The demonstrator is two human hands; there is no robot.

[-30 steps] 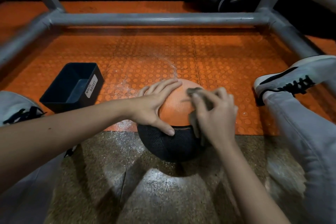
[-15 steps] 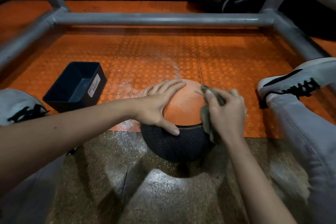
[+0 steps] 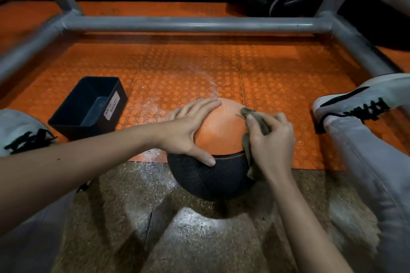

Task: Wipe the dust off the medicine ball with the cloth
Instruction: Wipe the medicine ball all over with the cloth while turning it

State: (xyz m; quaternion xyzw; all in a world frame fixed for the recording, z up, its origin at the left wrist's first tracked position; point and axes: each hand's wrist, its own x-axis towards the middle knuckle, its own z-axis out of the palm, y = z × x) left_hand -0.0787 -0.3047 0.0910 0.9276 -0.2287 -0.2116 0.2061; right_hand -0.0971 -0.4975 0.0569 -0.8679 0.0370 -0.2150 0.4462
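Cloth (image 3: 246, 147) edged left on medicine ball (image 3: 219, 131); right fingers (image 3: 255, 126) pinching it, left fingers (image 3: 199, 106) flat.

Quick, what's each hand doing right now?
Left hand: open, flat on the medicine ball.
Right hand: closed, gripping the cloth.

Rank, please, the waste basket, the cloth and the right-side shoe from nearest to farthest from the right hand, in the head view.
1. cloth: pinched in the right hand, against the medicine ball.
2. right-side shoe: just to its right.
3. waste basket: far left, past the medicine ball.
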